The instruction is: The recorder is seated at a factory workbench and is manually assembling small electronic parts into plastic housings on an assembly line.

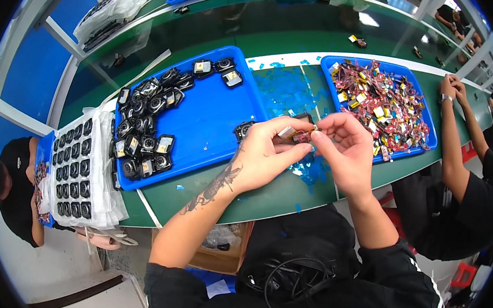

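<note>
My left hand [258, 156] is closed around a small black device with a silver battery [286, 132] and red wires [301, 137]. My right hand [350, 148] meets it there, thumb and forefinger pinched at a tiny pale piece by the wires; the fingertips mostly hide what that is. Left of my hands lies a blue tray [204, 137] with black camera-like units [153, 106] heaped along its left side and a few at its top. A second blue tray [429, 122], right of my hands, is full of small batteries with red wires [379, 106].
Blue film scraps [282, 93] litter the green table [250, 203] between the trays. At far left stands a white tray [58, 189] with rows of black units. A conveyor belt [294, 28] carries several small parts. Co-workers sit left, right and across. An open cardboard box [239, 250] is below.
</note>
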Tool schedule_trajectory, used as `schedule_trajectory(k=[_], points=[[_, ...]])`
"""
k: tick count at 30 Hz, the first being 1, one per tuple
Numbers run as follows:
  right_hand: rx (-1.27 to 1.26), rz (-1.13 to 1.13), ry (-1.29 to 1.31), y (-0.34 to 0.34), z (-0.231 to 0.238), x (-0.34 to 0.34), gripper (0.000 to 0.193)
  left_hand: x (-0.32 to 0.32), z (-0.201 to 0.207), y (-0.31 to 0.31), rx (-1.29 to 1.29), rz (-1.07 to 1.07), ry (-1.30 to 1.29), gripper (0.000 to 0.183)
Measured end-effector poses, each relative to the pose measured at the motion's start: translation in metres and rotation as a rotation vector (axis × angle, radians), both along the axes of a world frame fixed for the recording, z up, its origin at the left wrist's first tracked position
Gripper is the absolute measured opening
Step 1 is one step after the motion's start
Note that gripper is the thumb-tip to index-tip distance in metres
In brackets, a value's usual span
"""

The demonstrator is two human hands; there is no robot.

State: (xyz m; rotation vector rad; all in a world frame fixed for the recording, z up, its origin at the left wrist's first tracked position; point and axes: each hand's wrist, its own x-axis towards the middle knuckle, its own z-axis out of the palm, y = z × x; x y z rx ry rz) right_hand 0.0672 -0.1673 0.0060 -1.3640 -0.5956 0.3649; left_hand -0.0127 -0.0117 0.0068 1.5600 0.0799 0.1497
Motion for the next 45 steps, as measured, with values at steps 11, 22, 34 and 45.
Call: schedule_trajectory(k=[11, 22, 34, 45], points=[[0.141, -0.282, -0.154, 0.016, -0.025, -0.011, 0.018, 0.002, 0.003, -0.004, -0.282, 0.026, -0.08, 0.04], [0.073, -0.352, -0.315, 0.021, -0.021, -0.015, 0.02, 0.002, 0.001, -0.007, -0.306, 0.072, -0.097, 0.039], [-0.036, -0.274, -0.241, 0.018, -0.018, -0.015, 0.032, 0.0, 0.004, -0.008, -0.292, 0.107, -0.073, 0.038], [-0.082, -0.07, -0.082, 0.02, -0.009, -0.003, 0.035, 0.0, -0.005, -0.001, -0.296, 0.093, -0.094, 0.035]])
